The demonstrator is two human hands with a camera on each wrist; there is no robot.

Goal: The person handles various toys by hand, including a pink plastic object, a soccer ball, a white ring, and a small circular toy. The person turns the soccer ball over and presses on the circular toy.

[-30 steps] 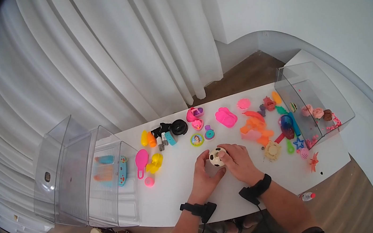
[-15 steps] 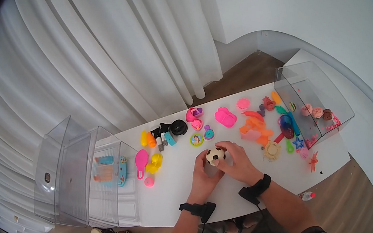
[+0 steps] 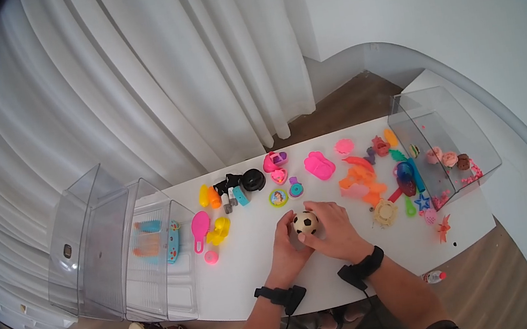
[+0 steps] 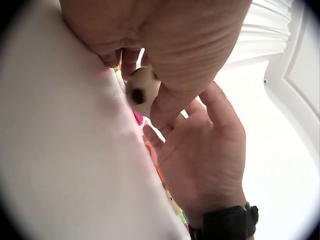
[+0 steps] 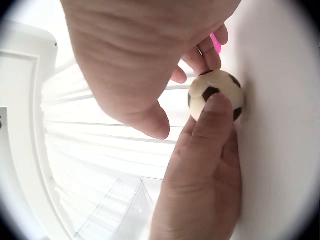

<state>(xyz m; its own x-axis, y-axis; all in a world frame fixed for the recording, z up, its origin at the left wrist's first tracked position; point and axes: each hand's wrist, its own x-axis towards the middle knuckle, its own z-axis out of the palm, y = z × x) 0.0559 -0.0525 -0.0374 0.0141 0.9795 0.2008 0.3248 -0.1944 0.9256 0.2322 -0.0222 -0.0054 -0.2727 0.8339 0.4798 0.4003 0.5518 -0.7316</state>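
Between my two hands is a small toy soccer ball [image 3: 305, 222], cream with dark patches, low over the front middle of the table. My left hand [image 3: 289, 252] grips its left side; in the right wrist view the left thumb [image 5: 215, 112] presses on the ball [image 5: 202, 95] over a dark patch. From the right, my right hand [image 3: 337, 231] curls its fingers round the far side, fingertips [image 5: 212, 57] on the ball. The right thumb [image 5: 157, 125] stands off the ball. In the left wrist view my left hand hides part of the ball [image 4: 142, 90].
Many toys lie along the white table [image 3: 247, 288]: a pink toy hairbrush [image 3: 201, 230], a yellow duck [image 3: 219, 230], a pink tray [image 3: 320, 166] and orange pieces [image 3: 364, 184]. One clear bin [image 3: 164, 272] stands left, another [image 3: 465, 116] right, both holding toys.
The ball has turned in my hands, showing different dark patches. My right thumb has slid from the top of the ball to its near side. The toys around have not moved.
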